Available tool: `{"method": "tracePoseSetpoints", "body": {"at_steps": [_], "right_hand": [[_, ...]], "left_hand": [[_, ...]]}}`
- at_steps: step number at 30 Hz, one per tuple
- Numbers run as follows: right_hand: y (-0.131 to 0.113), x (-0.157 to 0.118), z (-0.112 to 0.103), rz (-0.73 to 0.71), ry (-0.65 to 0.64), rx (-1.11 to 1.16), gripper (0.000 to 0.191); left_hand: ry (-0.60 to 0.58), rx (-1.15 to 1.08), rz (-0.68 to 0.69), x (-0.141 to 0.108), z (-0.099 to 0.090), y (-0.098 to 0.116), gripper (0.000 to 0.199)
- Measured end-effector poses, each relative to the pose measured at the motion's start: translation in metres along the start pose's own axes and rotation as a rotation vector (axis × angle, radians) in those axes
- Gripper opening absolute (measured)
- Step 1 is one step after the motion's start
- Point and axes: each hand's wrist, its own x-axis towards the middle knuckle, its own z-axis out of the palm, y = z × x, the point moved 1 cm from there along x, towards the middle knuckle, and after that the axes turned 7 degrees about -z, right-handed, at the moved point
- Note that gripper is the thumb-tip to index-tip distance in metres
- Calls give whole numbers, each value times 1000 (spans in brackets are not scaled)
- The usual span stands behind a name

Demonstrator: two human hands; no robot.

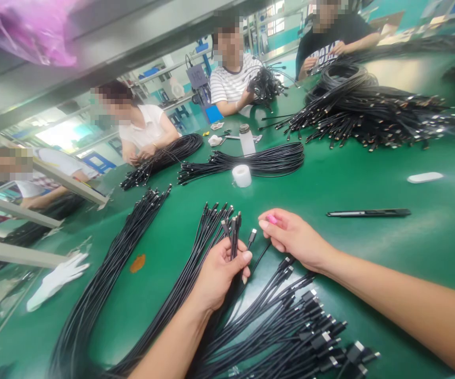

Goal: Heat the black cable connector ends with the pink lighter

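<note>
While the left hand (220, 279) clenches a few black USB cables (233, 239) upright, their plugs rising above its fingers, the right hand (294, 237) sits just beside it, curled around a small pink object (271, 219). Below the right hand, a fanned heap of plugged cables (290, 326) lies on the green surface (369, 179). Long cable bundles (180, 287) run left of the left hand, and a slim black tool (369, 212) lies right of the right hand.
</note>
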Motion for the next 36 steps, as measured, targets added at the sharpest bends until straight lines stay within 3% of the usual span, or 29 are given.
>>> {"method": "tracePoseSetpoints", "body": {"at_steps": [3, 9, 16, 26, 36], "right_hand": [[4, 1, 0, 19, 15, -76, 33], [7, -2, 2, 27, -99, -96, 40], [2, -5, 8, 178, -65, -208, 61], [5, -3, 10, 178, -1, -290, 49], [4, -3, 15, 163, -25, -276, 45]], "left_hand": [[52, -40, -20, 2, 0, 0, 29], [132, 2, 27, 4, 0, -4, 29], [113, 50, 70, 2, 2, -4, 31], [74, 24, 70, 0, 3, -5, 31], [47, 12, 82, -1, 3, -6, 31]]}}
